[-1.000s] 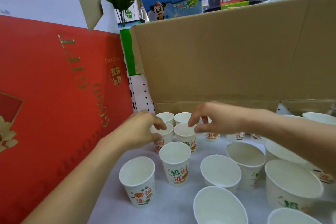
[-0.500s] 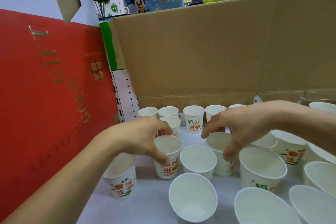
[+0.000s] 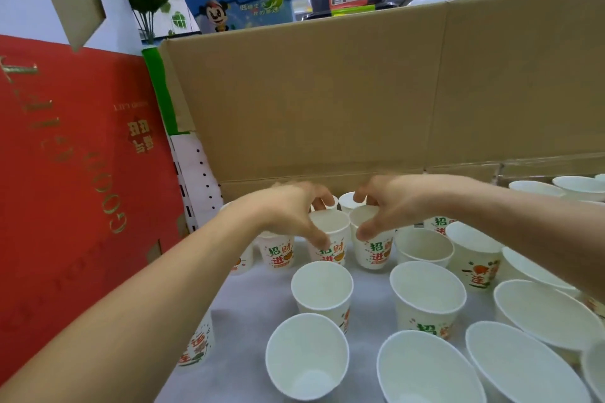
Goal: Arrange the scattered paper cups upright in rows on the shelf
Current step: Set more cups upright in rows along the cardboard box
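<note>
Several white paper cups with green and orange print stand upright on the pale shelf surface. My left hand grips one cup from above, thumb on its front wall and fingers over the far rim. My right hand grips the neighbouring cup the same way. The two held cups stand side by side, almost touching, in front of a back row of cups by the cardboard. More upright cups fill the near and right parts of the shelf.
A tall cardboard wall closes the back of the shelf. A red gift box stands along the left side. One cup sits partly hidden under my left forearm. Sunflowers and boxes show above the cardboard.
Both hands have moved further back and closer together, each now around a cup in the second row. The view has shifted so the front cups look larger.
</note>
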`<state>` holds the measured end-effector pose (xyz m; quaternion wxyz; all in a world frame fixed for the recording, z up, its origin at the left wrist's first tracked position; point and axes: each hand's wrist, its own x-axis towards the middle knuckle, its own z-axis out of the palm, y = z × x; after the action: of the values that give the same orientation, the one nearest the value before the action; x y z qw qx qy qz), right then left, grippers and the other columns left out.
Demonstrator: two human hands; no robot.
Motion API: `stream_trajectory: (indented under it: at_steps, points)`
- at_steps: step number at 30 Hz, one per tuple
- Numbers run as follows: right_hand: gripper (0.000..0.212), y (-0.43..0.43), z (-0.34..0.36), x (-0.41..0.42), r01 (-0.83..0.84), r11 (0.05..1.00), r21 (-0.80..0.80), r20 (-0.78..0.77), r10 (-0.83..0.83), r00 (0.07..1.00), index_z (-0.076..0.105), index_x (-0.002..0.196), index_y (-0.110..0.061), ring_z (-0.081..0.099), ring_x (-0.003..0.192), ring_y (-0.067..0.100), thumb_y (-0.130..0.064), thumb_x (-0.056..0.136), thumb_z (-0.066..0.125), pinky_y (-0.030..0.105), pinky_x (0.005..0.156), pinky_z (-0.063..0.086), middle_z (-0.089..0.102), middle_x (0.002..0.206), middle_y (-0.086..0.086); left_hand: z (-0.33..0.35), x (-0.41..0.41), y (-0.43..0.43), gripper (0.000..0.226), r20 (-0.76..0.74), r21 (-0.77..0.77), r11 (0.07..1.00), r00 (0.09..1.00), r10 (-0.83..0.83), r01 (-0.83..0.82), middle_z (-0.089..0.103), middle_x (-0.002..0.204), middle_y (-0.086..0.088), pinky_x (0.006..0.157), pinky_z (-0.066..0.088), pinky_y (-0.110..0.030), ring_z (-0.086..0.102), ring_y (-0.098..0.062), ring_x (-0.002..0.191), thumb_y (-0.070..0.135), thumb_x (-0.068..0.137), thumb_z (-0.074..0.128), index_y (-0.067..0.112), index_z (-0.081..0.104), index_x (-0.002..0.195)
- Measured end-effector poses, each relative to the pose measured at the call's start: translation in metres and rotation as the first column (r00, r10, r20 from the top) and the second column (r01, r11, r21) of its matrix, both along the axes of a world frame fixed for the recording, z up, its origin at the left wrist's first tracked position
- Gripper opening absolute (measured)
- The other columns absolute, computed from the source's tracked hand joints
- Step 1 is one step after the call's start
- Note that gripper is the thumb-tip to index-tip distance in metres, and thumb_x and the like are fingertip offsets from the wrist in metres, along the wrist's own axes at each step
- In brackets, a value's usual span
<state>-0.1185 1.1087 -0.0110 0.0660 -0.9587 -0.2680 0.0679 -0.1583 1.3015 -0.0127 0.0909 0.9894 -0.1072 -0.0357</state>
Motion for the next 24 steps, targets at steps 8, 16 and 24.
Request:
stream_trajectory:
  at_steps: [8, 16, 24]
  points:
    - [0.081, 0.001, -0.006, 0.000, -0.030, 0.998, -0.055, 0.022, 0.032, 0.999, 0.039, 0.141, -0.028, 0.055, 0.109, 0.017, -0.056, 0.073, 0.072, 0.030, 0.087, 0.048, 0.054, 0.131, -0.008, -0.010, 0.006, 0.007, 0.079, -0.006, 0.059, 0.998, 0.999, 0.037, -0.037, 0.055, 0.125, 0.018, 0.104, 0.037, -0.039, 0.049, -0.011, 0.117, 0.058, 0.065, 0.078, 0.036, 0.045, 0.133]
    - [0.078, 0.004, -0.016, 0.007, 0.032, 0.999, 0.001, 0.060, -0.032, 0.998, 0.044, 0.136, -0.023, 0.056, 0.107, 0.019, -0.059, 0.073, 0.071, 0.033, 0.085, 0.049, 0.056, 0.129, -0.004, -0.016, 0.014, 0.011, 0.063, 0.039, 0.065, 0.997, 0.998, 0.047, -0.050, 0.060, 0.120, 0.015, 0.105, 0.033, -0.041, 0.053, -0.010, 0.111, 0.050, 0.070, 0.078, 0.034, 0.050, 0.125]
    - [0.082, -0.001, -0.018, 0.008, 0.066, 0.998, 0.010, 0.080, -0.067, 0.995, 0.042, 0.138, -0.024, 0.055, 0.111, 0.020, -0.066, 0.071, 0.067, 0.037, 0.090, 0.049, 0.054, 0.132, -0.003, -0.020, 0.015, 0.012, 0.071, 0.090, 0.115, 0.990, 0.993, 0.077, -0.087, 0.054, 0.124, 0.017, 0.096, 0.029, -0.036, 0.044, -0.015, 0.115, 0.065, 0.061, 0.075, 0.040, 0.049, 0.122]
